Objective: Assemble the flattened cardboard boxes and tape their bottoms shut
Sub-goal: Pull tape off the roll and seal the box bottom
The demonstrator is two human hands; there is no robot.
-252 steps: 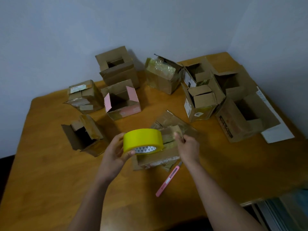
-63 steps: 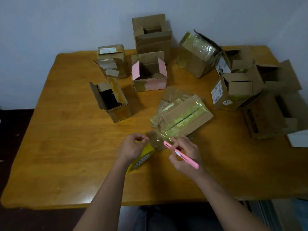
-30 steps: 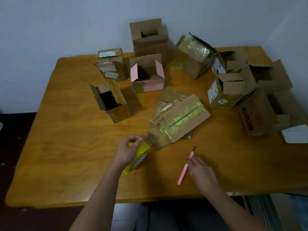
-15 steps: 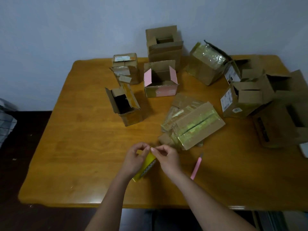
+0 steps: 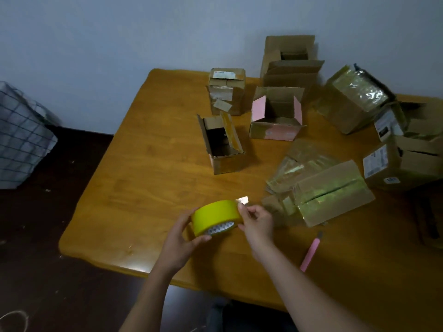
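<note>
On the counter, the tape roll is held in front, between both hands. The cutter lies to its right, the taped box behind the cutter, and open boxes stand further behind.

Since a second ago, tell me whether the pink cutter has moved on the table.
Cannot tell. The pink cutter lies right of the taped box, near the table front edge, as before; the camera shifted.

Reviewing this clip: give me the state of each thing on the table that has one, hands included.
tape roll: lifted, gripped by the left hand
tape end: peeled up, pinched by the right hand
pink cutter: lying on the table, untouched
taped box: on its side, seam taped
pink-flapped box: upright, top flaps open
narrow box: assembled, open
</note>
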